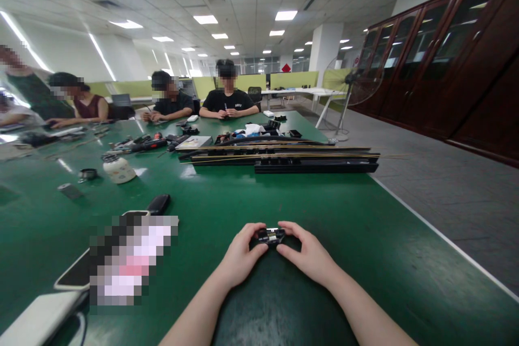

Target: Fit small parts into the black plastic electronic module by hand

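Note:
Between my two hands is a small black part with a shiny, pale middle (271,236), just above or on the green table; its exact kind is too small to make out. My left hand (245,253) grips its left end between thumb and fingers. On the other end, my right hand (303,251) holds it the same way, thumb at the near side and fingers at the far side. Both thumbs point inward at the part's near edge. The fingers partly cover its ends.
Long black rails (316,165) with thin yellowish rods lie across the green table (211,200) ahead. A white jar (118,168), a small grey block (70,191) and a dark-screened device (117,243) are at left. Several people sit or stand beyond. A fan (349,80) stands right.

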